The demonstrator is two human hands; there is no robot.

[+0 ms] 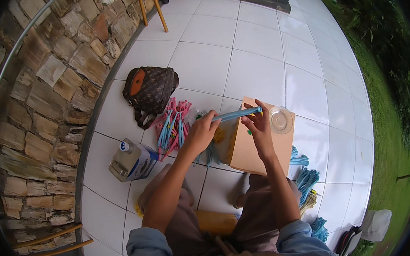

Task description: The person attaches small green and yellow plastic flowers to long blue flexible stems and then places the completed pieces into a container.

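Observation:
A light blue strap (235,114), perhaps fabric or cord, is stretched nearly level between my two hands. My left hand (204,132) is closed around its left part. At its right end, which looks knotted or looped, my right hand (259,129) pinches it between thumb and fingers. Below my right hand lies a tan board or box top (251,154), with a small green thing (250,132) partly hidden by the hand. A round clear dish (281,120) sits on the board's right side. More blue strands (211,155) hang or lie below my left hand.
Left of my hands are pink and blue straps (173,128), a brown patterned backpack (150,91) and a clear jug with a blue label (132,161). Blue bundles (307,180) line the floor at right. A stone wall (43,117) borders the left, grass (393,160) the right.

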